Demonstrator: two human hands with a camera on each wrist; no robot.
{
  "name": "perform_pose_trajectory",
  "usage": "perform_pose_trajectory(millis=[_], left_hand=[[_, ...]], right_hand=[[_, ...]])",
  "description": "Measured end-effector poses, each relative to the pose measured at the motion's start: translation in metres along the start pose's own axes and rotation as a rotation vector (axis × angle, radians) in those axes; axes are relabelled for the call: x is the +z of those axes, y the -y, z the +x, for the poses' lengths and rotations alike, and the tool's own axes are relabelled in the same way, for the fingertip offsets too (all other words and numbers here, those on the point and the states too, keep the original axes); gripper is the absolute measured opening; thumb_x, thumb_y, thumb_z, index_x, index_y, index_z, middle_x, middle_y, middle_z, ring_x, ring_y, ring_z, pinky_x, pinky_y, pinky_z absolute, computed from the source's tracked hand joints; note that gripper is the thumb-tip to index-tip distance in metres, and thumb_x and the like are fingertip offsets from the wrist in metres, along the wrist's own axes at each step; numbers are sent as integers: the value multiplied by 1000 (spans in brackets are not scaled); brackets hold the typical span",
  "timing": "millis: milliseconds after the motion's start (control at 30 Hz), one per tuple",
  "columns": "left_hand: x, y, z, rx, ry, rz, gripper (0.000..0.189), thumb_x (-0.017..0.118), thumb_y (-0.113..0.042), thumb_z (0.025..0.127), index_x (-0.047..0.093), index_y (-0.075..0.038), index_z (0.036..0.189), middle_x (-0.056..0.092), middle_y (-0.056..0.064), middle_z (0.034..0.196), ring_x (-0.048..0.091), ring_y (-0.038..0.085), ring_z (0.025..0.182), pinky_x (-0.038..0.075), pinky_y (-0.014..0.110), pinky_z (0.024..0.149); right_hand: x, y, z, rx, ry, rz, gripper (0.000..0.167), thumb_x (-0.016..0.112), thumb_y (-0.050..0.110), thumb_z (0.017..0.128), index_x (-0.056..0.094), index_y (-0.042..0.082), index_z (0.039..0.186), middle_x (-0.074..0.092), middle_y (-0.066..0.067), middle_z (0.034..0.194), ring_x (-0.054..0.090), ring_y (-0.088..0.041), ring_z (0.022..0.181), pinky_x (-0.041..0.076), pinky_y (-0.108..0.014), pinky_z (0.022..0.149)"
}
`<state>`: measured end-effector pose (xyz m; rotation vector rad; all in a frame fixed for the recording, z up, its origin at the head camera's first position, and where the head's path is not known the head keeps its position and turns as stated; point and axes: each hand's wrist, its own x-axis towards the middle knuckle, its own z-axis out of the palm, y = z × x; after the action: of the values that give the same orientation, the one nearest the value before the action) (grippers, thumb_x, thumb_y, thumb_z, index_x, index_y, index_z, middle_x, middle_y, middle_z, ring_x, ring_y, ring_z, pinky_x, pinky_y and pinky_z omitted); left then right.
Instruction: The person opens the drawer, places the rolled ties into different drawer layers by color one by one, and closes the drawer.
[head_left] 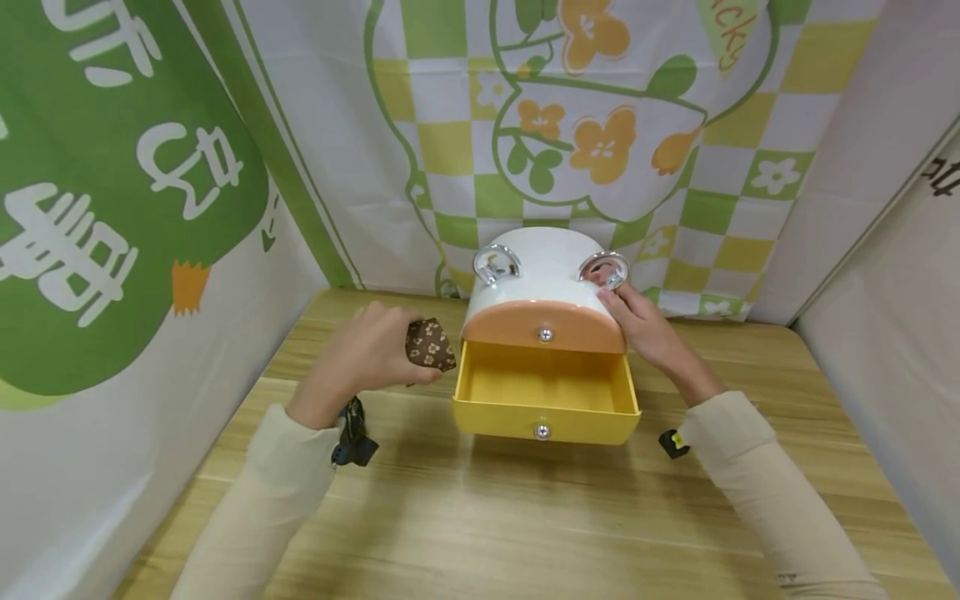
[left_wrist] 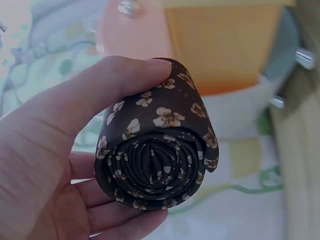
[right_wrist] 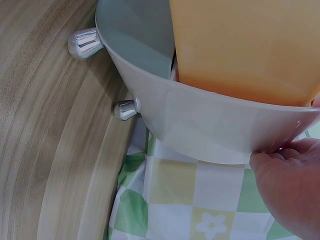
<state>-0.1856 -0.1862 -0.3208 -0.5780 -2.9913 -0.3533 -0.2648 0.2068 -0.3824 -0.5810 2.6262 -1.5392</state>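
Nearest the viewer: bare wood-grain tabletop (head_left: 540, 525), with a person's two forearms reaching in over it, left sleeve (head_left: 255, 483) and right sleeve (head_left: 780, 492) both pale beige. A dark strapped device (head_left: 354, 446) sits at the left cuff; a small black block (head_left: 673, 444) bearing a yellow mark shows beside the right cuff. Next, the yellow drawer (head_left: 495, 420), lower of two, stands pulled out toward the viewer, round chrome knob (head_left: 542, 432) at the middle of its front. Left hand (head_left: 372, 348): partly closed round a dark brown floral roll (head_left: 429, 346), thumb on top, fingers underneath; the left wrist view shows the coiled end. Roll is held above the tabletop, just left of the drawer, apart from it. Above the drawer, a peach front (head_left: 510, 321) sits flush in the domed white cabinet (head_left: 546, 267). Right hand (head_left: 648, 329): fingers bent, touching the cabinet's right side, thumb near the base of the right chrome ring (head_left: 602, 253); cannot tell whether it grips or only presses. Right wrist view adds chrome feet (right_wrist: 125, 109) on the underside. Farthest: checked, flower-printed hanging cloth (head_left: 442, 158) behind the cabinet.
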Motion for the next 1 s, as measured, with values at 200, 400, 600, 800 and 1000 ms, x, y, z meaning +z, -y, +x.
perform_pose_trajectory(millis=[200,400,600,800,1000], left_hand=[[-19,-30,6,51,0,3,58,91,-55,69,74,-14,106,72,-1,88,64,19,76,52,36,66],[-20,-57,16,101,51,-1,56,89,-57,72,72,-14,104,70,-3,86,64,18,75,50,33,63],[-8,-72,23,145,55,-25,61,89,-56,74,71,-19,118,72,-4,93,65,16,81,53,35,69],[4,-79,28,161,43,-44,58,90,-55,74,71,-19,116,72,-5,93,64,16,81,52,34,69],[16,-85,32,143,57,-53,54,90,-58,73,70,-17,101,69,-6,88,62,16,80,49,32,67]], right_hand=[[-1,0,0,4,-7,9,61,39,42,113,34,7,164,37,-22,167,40,-37,148,29,-59,125],[-1,0,0,13,-14,3,61,39,44,113,36,7,162,38,-23,166,41,-37,147,30,-59,125],[1,0,1,1,-13,13,58,40,43,113,41,8,159,43,-22,163,45,-36,144,31,-58,124],[2,-1,2,-13,-22,15,57,40,41,113,41,8,159,41,-21,165,42,-35,148,29,-58,125],[2,-2,4,-54,-31,20,53,40,38,114,45,9,158,46,-18,163,42,-34,151,29,-57,126]])
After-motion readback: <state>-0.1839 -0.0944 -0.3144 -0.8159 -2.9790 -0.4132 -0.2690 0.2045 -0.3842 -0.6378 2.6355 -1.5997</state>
